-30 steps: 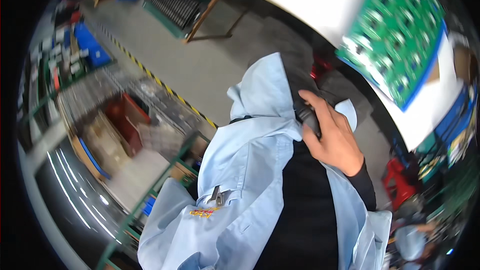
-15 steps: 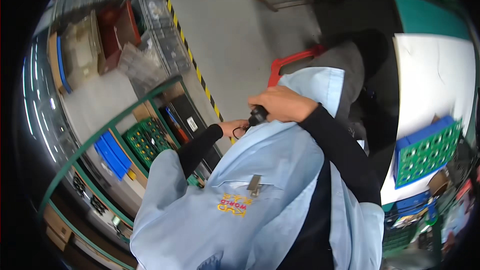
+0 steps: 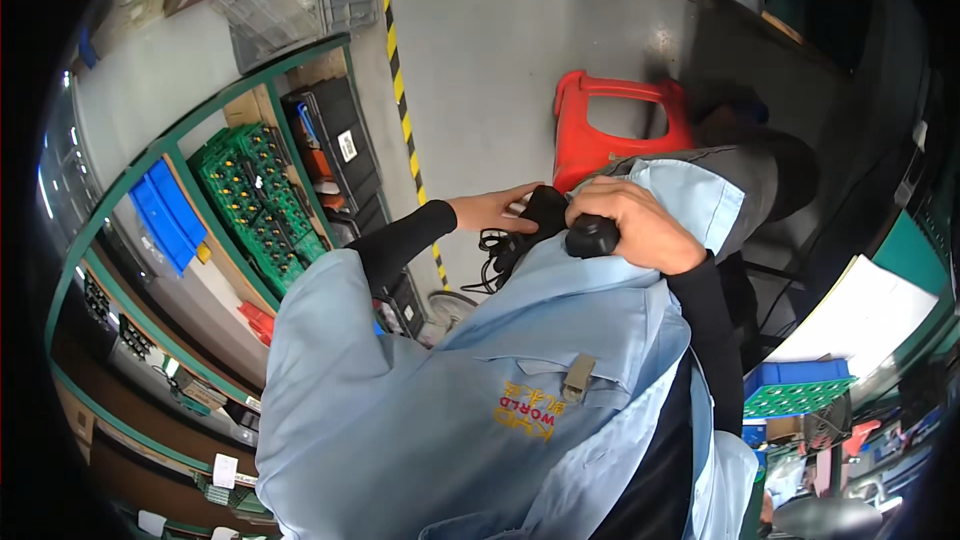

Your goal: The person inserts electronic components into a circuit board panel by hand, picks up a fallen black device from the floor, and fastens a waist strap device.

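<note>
Both of my hands are in front of my light blue work jacket (image 3: 430,410). My right hand (image 3: 640,223) is closed around a black, round-ended object (image 3: 593,237) that sticks out between thumb and fingers. Just beside it, my left hand (image 3: 497,211) has its fingers on a black piece (image 3: 545,208) from which a bunch of black cable (image 3: 497,255) hangs. Whether the two black parts are one thing I cannot tell. A metal clip (image 3: 578,377) sits on the jacket pocket.
Beyond my hands stands a red plastic stool (image 3: 573,130). On the left, a green-framed shelf rack (image 3: 165,143) holds green circuit boards (image 3: 260,202), a blue bin (image 3: 165,217) and black cases (image 3: 340,140). Yellow-black floor tape (image 3: 402,100) runs alongside. At right is a bench with white sheet (image 3: 850,315).
The view has shifted, bringing more of the red stool into sight. My hands appear lower and further right, and the black object and loose cable show more plainly.
</note>
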### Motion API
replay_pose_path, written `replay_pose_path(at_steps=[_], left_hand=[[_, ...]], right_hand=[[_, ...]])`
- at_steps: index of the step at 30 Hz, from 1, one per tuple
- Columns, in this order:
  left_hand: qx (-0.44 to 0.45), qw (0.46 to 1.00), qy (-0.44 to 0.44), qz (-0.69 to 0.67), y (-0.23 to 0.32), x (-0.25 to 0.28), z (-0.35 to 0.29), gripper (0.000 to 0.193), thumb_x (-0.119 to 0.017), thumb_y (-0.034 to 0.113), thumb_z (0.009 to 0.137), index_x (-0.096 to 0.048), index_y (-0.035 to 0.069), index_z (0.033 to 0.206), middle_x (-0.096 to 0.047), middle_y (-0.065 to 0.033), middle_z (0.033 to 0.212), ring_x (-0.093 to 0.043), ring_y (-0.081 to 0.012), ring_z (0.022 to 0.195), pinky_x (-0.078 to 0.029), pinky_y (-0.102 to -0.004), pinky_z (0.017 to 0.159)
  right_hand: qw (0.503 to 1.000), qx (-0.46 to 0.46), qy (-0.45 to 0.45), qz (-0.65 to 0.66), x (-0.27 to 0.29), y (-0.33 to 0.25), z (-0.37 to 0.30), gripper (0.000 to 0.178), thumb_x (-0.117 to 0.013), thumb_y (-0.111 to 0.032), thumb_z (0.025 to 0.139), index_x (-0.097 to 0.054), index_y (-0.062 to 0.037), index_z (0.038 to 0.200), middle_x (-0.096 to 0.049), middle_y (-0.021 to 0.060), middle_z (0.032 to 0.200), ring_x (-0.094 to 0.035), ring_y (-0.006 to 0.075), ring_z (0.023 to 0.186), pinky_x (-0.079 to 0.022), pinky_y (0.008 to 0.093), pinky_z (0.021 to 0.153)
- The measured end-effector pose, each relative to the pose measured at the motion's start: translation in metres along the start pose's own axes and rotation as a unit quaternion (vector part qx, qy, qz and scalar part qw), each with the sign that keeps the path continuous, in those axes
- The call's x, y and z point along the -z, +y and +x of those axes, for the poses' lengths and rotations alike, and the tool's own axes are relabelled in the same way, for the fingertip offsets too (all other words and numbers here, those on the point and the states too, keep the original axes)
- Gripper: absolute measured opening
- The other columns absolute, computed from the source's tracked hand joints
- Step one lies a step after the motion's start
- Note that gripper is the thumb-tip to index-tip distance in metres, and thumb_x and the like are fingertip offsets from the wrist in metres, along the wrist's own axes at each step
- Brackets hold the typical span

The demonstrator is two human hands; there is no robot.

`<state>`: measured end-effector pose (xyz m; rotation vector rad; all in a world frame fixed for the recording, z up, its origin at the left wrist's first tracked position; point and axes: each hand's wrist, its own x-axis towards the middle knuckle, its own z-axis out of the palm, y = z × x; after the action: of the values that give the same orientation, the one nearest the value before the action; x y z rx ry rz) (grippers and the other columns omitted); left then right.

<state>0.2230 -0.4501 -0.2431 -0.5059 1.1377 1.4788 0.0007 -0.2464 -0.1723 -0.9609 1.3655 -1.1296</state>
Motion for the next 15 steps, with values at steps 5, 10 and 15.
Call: replay_pose_path(at_steps=[5,10,15], left_hand=[[-0.054,0.997,-0.059,-0.021,-0.024,0.007,0.032,0.055,-0.061,0.028,0.095,-0.041,0.006,0.141,-0.051,-0.0078,0.141,-0.047,-0.0173,0.132,-0.044,-0.0334,0.104],[-0.043,0.974,0.016,-0.220,-0.043,-0.021,0.050,0.048,-0.049,0.038,0.100,-0.050,0.004,0.134,-0.061,-0.0036,0.122,-0.058,-0.0105,0.108,-0.047,-0.0276,0.094],[-0.088,0.944,0.150,-0.281,-0.027,-0.047,0.043,0.044,-0.056,0.038,0.101,-0.061,0.001,0.124,-0.066,-0.0033,0.109,-0.059,-0.0078,0.098,-0.049,-0.0265,0.085]], right_hand=[[0.999,-0.014,-0.016,0.028,0.007,-0.001,0.004,0.019,-0.067,0.005,0.069,-0.064,-0.0034,0.086,-0.064,0.0103,0.082,-0.063,0.0330,0.086,-0.048,0.0405,0.077],[0.997,-0.027,-0.025,0.061,0.005,0.006,0.008,0.021,-0.068,0.004,0.069,-0.064,-0.0041,0.089,-0.065,0.0104,0.085,-0.063,0.0331,0.087,-0.048,0.0403,0.078],[0.998,-0.021,-0.018,0.054,0.006,0.012,0.006,0.023,-0.068,0.004,0.068,-0.064,-0.0048,0.089,-0.065,0.0092,0.086,-0.062,0.0327,0.090,-0.048,0.0406,0.077]])
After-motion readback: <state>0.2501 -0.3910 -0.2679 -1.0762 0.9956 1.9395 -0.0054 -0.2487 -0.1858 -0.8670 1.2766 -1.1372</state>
